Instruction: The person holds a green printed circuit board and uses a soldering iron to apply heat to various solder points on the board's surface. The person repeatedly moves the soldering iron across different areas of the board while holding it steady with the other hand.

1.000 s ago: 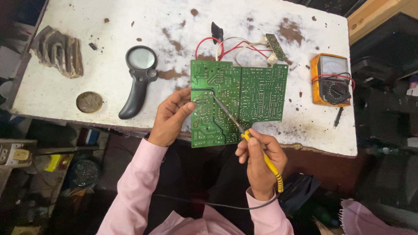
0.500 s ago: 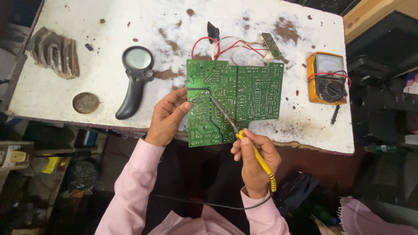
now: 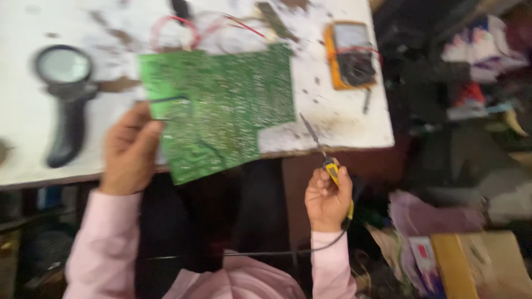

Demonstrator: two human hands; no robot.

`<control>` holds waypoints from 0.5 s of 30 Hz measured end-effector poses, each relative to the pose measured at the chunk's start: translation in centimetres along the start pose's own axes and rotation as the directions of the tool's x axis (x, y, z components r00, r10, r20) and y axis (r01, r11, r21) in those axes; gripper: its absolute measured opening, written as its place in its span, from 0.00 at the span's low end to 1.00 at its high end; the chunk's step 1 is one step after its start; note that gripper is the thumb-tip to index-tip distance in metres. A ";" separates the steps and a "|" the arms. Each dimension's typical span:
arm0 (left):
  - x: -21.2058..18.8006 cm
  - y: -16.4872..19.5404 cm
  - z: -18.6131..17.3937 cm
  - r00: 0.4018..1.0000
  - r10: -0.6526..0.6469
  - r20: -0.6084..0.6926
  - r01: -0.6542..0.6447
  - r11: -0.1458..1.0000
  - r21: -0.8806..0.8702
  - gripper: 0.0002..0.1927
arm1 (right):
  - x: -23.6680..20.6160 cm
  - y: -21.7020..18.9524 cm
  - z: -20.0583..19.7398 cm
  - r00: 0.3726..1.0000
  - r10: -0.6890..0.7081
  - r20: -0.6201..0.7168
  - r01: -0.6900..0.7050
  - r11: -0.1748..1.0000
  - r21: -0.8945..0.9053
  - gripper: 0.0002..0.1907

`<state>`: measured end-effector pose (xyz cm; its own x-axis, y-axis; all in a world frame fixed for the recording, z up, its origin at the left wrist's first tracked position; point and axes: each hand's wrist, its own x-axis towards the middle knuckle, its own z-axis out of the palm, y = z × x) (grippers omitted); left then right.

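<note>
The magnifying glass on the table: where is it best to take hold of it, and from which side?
Grip the magnifying glass by its black handle, probably from the table's near edge. The handle runs from the round lens toward that edge, long and narrow enough for a hand to close around, and this keeps fingers off the lens. The left hand is nearest.

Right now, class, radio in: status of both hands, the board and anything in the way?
Left hand grips green circuit board at its left edge. Right hand holds yellow-handled soldering iron, tip off the board. Multimeter and magnifier lie on the table, apart.
</note>
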<state>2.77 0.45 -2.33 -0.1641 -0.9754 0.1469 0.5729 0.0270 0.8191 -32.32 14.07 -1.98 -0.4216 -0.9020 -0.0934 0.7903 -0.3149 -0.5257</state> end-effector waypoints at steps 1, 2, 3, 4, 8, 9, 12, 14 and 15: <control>-0.1 0.3 0.2 1.000 0.002 0.016 -0.002 1.000 -0.008 0.14 | 0.3 -0.9 -1.7 1.000 0.011 0.029 -0.014 0.996 0.089 0.12; -0.2 0.6 0.4 1.000 -0.017 0.006 0.017 0.999 -0.035 0.15 | 0.8 -1.8 -3.2 0.998 0.021 0.066 -0.033 0.983 0.178 0.12; -0.3 0.8 0.7 0.999 -0.034 -0.008 0.033 0.998 -0.059 0.16 | 1.4 -2.3 -4.6 1.000 0.019 0.019 -0.022 0.982 0.185 0.12; -0.3 1.0 1.1 1.000 -0.028 -0.012 0.028 0.999 -0.042 0.15 | 2.0 -2.5 -5.7 0.999 0.022 -0.026 -0.016 0.981 0.194 0.12; -0.4 1.8 2.3 0.999 -0.022 -0.037 0.022 1.000 0.003 0.16 | 2.4 -2.6 -7.9 0.983 -0.017 -0.184 0.042 0.990 0.132 0.12; -0.5 2.0 2.5 0.999 -0.027 -0.044 0.028 1.000 0.008 0.17 | 2.3 -2.6 -7.9 0.982 -0.020 -0.190 0.045 0.991 0.129 0.11; -0.4 2.0 2.6 0.999 -0.007 -0.040 0.007 1.000 -0.005 0.15 | 1.9 -2.6 -7.8 0.977 -0.041 -0.208 0.066 0.991 0.115 0.11; -0.4 1.8 2.3 0.999 -0.012 -0.032 0.012 1.000 0.000 0.13 | 1.5 -3.1 -6.6 0.974 -0.075 -0.214 0.098 0.990 0.099 0.12; -0.5 1.7 2.0 0.999 -0.013 -0.032 0.014 1.000 0.004 0.13 | 1.2 -3.4 -5.8 0.991 -0.069 -0.118 0.081 0.991 0.104 0.12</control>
<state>2.17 1.39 0.10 -0.1458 -0.9823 0.1180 0.5671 0.0148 0.8235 -38.06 15.78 -5.25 -0.5244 -0.8371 -0.1557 0.7952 -0.4162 -0.4410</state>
